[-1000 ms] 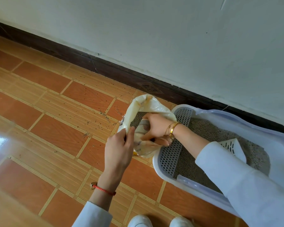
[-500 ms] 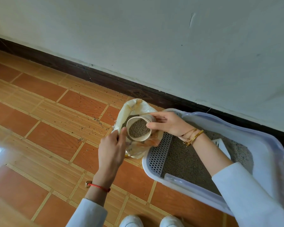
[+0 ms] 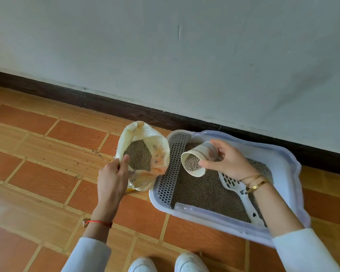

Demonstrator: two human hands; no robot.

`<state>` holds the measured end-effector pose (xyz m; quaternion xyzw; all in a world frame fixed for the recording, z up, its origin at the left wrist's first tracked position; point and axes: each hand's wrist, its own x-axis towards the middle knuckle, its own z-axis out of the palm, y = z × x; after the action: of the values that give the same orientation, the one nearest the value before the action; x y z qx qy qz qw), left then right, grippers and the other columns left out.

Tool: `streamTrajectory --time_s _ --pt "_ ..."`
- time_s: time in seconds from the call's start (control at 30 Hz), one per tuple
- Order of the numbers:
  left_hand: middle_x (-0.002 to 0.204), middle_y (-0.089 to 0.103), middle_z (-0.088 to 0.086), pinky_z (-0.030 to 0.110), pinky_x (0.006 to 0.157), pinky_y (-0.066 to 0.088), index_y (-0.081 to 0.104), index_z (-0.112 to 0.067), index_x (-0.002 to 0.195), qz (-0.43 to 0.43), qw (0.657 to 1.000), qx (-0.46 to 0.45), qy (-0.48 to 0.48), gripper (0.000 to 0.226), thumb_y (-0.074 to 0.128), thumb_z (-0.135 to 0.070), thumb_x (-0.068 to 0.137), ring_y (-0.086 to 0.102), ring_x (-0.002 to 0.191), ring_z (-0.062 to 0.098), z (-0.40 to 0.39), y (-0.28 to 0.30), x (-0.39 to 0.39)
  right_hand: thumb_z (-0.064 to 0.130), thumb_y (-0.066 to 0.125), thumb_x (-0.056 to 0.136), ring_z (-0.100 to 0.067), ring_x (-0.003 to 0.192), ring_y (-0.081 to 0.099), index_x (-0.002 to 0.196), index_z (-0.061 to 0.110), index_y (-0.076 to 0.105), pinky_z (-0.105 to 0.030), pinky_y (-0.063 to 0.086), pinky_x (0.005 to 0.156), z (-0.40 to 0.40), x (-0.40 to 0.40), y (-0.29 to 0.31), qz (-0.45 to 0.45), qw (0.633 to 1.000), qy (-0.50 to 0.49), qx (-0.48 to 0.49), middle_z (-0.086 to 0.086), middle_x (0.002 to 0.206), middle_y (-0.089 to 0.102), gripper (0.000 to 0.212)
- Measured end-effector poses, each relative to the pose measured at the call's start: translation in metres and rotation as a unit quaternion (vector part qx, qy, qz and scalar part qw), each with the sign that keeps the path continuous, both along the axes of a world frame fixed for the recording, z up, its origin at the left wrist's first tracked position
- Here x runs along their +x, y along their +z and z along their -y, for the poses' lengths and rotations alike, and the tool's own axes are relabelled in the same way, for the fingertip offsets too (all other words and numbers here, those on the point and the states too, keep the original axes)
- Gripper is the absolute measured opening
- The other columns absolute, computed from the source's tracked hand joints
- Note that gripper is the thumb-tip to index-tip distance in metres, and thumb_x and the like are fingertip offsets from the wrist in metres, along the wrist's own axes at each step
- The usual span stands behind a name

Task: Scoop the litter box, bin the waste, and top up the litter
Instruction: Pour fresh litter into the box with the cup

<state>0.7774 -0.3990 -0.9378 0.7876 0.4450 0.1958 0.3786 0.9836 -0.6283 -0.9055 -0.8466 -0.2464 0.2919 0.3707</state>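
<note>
Lifted clear of the litter bag [image 3: 145, 154] since a moment ago, now carried rightward over the litter box [image 3: 283, 173]: paper cup [image 3: 197, 160], tipped on its side, mouth toward the camera, granules heaped near the lip. Right hand [image 3: 229, 160] wrapped around the cup, thumb at the rim, fingers along the body. Left hand [image 3: 111, 178] pinching the bag's near edge, holding the mouth open beside the box.

Risks from here, as judgement only:
- Spill onto the grated step [image 3: 170, 167] or the tiled floor [image 3: 47, 173] if tipped too early; cup mouth sits close to that end of the tray.
- Soft cup wall buckling under a tight squeeze, scattering grains.
- Bag slumping and shedding litter if the pinch slackens.
- Fresh litter burying the white scoop [image 3: 238, 187] lying in the tray.

Stray grains already dotting the floor near the bag.
</note>
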Motion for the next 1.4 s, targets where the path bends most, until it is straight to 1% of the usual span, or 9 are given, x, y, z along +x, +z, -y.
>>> streamTrajectory --time_s 0.23,0.37,0.5,0.73,0.87,0.97,1.17,1.33,1.4 --pt "0.049 0.051 0.011 0.027 0.045 0.027 0.048 0.001 0.057 -0.003 1.0 0.013 -0.002 0.055 0.047 -0.036 0.098 0.036 0.045 0.02 0.007 -0.004 0.006 0.038 0.085 0.064 -0.005 0.113 0.041 0.14 0.022 0.037 -0.021 0.032 0.092 0.03 0.0 0.0 0.071 0.997 -0.002 -0.03 0.004 0.137 0.04 0.092" --pt "0.052 0.057 0.011 0.029 0.046 0.032 0.052 -0.001 0.058 -0.008 1.0 0.008 -0.003 0.055 0.046 -0.038 0.099 0.039 0.044 0.021 0.007 -0.007 0.007 0.037 0.085 0.065 -0.008 0.113 0.041 0.14 0.021 0.036 -0.022 0.031 0.092 0.037 0.002 0.008 0.086 0.995 0.022 -0.043 0.001 0.139 0.039 0.091" --pt "0.05 0.053 0.008 0.029 0.047 0.029 0.049 -0.001 0.057 -0.013 1.0 -0.001 0.007 0.055 0.047 -0.038 0.098 0.038 0.045 0.022 0.009 -0.004 0.007 0.036 0.085 0.065 -0.007 0.11 0.04 0.139 0.023 0.034 -0.022 0.031 0.09 0.046 0.006 0.015 0.089 0.992 0.05 -0.07 0.002 0.136 0.039 0.091" --pt "0.05 0.051 0.009 0.029 0.046 0.028 0.047 -0.001 0.057 -0.024 1.0 -0.003 0.01 0.055 0.047 -0.038 0.098 0.037 0.046 0.022 0.013 0.0 0.008 0.03 0.087 0.06 -0.015 0.11 0.045 0.136 0.019 0.036 -0.025 0.036 0.084 0.05 0.016 0.021 0.161 0.984 0.026 -0.069 0.001 0.123 0.038 0.092" --pt "0.048 0.05 0.007 0.028 0.045 0.026 0.047 0.004 0.059 -0.016 1.0 -0.007 0.008 0.056 0.048 -0.036 0.098 0.037 0.046 0.021 0.014 0.004 0.008 0.028 0.086 0.061 -0.016 0.119 0.04 0.139 0.014 0.033 -0.023 0.031 0.093 0.044 0.017 0.018 0.212 0.976 0.005 -0.042 -0.003 0.129 0.038 0.095" --pt "0.05 0.05 0.015 0.03 0.047 0.027 0.047 0.004 0.059 -0.013 1.0 -0.003 0.007 0.057 0.049 -0.037 0.097 0.036 0.047 0.022 0.012 0.002 0.007 0.025 0.087 0.061 -0.018 0.123 0.038 0.139 0.012 0.033 -0.025 0.032 0.097 0.036 0.015 0.018 0.242 0.97 -0.023 -0.015 -0.006 0.132 0.038 0.096" --pt "0.044 0.039 0.0 0.03 0.045 0.023 0.037 -0.008 0.052 -0.004 1.0 -0.005 0.021 0.054 0.051 -0.035 0.097 0.032 0.045 0.02 0.012 0.011 0.004 0.021 0.085 0.06 -0.024 0.125 0.038 0.139 0.008 0.032 -0.022 0.026 0.099 0.02 0.017 0.022 0.325 0.945 -0.007 -0.027 -0.009 0.133 0.038 0.096" --pt "0.041 0.036 -0.004 0.03 0.044 0.021 0.034 -0.011 0.051 0.005 0.999 -0.017 0.028 0.055 0.051 -0.033 0.097 0.029 0.041 0.016 0.01 0.015 0.002 0.03 0.087 0.063 -0.014 0.12 0.04 0.139 0.012 0.034 -0.019 0.029 0.097 0.003 0.011 0.029 0.275 0.957 -0.063 0.062 -0.006 0.132 0.039 0.094" --pt "0.037 0.034 -0.007 0.028 0.043 0.02 0.034 -0.011 0.05 0.008 0.999 -0.016 0.03 0.054 0.051 -0.032 0.097 0.029 0.037 0.01 0.009 0.016 0.001 0.037 0.085 0.064 -0.008 0.117 0.039 0.14 0.015 0.034 -0.018 0.03 0.094 -0.016 0.004 0.035 0.219 0.969 -0.072 0.094 -0.002 0.134 0.04 0.093"
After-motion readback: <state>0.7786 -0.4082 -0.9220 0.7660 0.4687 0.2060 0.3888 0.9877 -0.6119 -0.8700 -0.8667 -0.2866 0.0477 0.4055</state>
